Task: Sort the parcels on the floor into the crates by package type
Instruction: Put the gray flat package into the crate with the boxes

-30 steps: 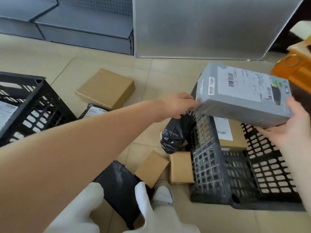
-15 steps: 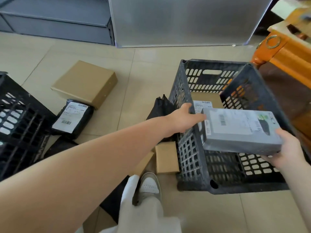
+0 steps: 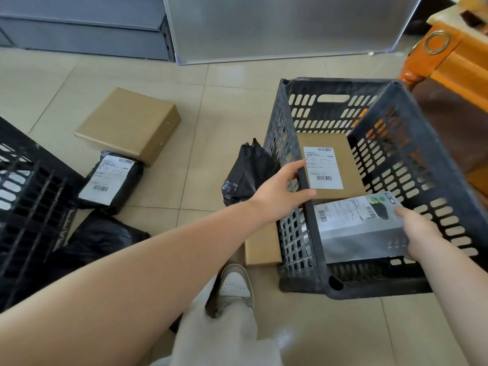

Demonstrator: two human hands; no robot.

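R hand [image 3: 420,233] grips the grey box [image 3: 353,228], low inside the crate [image 3: 311,233] at its near wall, beside the brown box [image 3: 340,165]. L hand [image 3: 280,194] clasps the left rim. Set it flat w/ label up, then let go.

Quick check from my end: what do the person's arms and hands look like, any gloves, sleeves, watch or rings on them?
Both forearms are bare right to the frame edge, with no sleeve showing. The left hand and right hand wear no gloves, and no watch, wristband or ring shows on either. The only clothing in view is lower down: light grey trousers and a white and grey sneaker.
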